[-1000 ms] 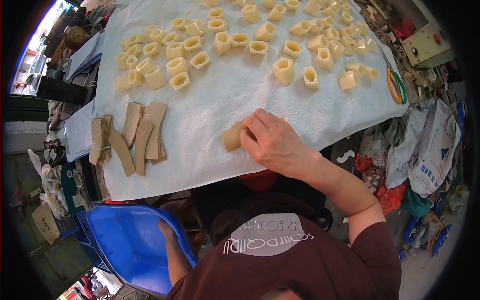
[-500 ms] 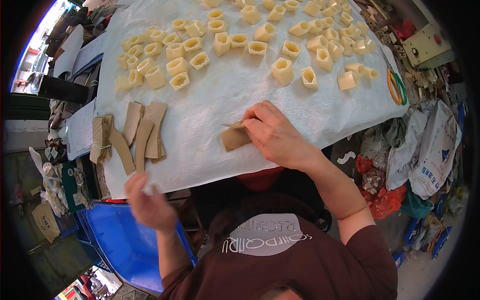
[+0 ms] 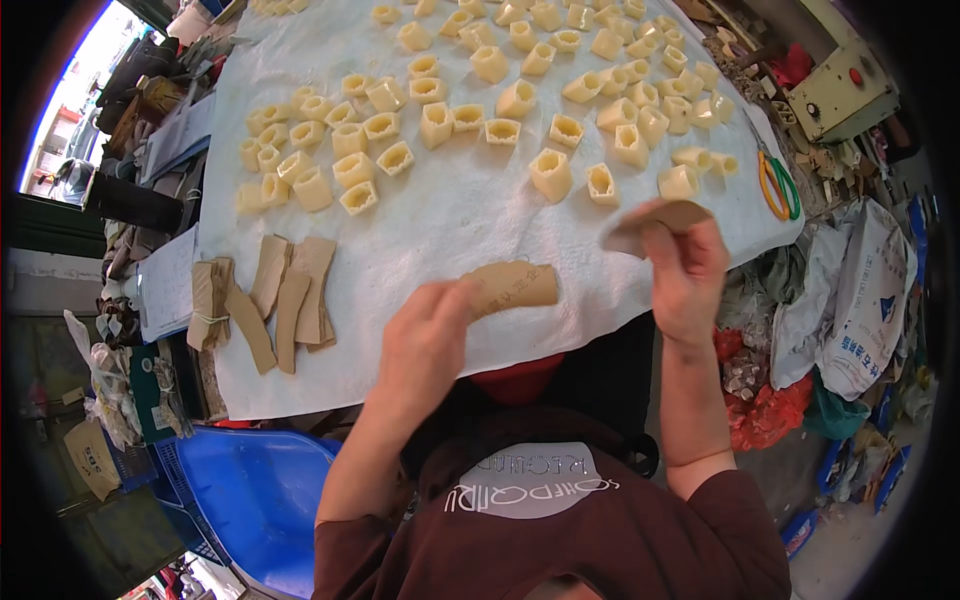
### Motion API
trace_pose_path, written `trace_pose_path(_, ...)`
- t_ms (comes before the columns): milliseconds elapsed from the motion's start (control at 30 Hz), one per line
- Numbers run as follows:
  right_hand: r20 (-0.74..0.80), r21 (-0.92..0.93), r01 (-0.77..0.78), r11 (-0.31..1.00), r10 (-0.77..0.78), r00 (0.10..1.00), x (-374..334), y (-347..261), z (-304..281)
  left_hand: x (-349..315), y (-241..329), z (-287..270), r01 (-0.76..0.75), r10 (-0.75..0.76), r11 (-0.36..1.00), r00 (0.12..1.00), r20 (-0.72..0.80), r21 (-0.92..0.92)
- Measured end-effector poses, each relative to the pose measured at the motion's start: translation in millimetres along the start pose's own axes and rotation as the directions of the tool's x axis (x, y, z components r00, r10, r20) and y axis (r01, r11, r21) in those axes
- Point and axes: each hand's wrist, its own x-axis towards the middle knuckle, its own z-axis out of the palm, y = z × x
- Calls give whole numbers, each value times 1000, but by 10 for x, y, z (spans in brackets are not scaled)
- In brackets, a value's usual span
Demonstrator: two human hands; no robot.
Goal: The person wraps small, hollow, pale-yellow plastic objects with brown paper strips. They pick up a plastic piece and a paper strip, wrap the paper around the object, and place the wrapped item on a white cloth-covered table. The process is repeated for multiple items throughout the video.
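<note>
Here, a flat tan strip (image 3: 520, 287), slightly curved and dark-marked on its matte face, lies near the front edge of the white, crinkled surface (image 3: 400, 240). The left hand (image 3: 430, 325) has its fingers at the strip's left end; blur hides whether they pinch or merely press it. Raised to the right, the right hand (image 3: 690, 265) grips a second tan strip (image 3: 655, 212) between thumb and fingers, tilted and bowed. More cut strips (image 3: 300, 275) overlap at the left, beside a tied bundle (image 3: 208, 300). Beyond stand and lie many glossy, pale-yellow hollow blocks (image 3: 550, 175), some with jagged openings, near looped orange and green handles (image 3: 788, 190).
</note>
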Motion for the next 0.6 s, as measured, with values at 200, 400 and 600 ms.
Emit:
trace_pose_path(200,14,-77,-79,994,80,997,-103,-208,5,801,-349,-269,16,188,863,917,-352,505)
trace_pose_path(400,49,-180,-260,949,272,961,-188,-163,-11,1042,-572,-177,-23,188,813,956,-225,582)
trace_pose_path(600,187,-366,-76,927,153,970,-165,-228,70,830,-11,-221,-278,283,959,904,-322,61)
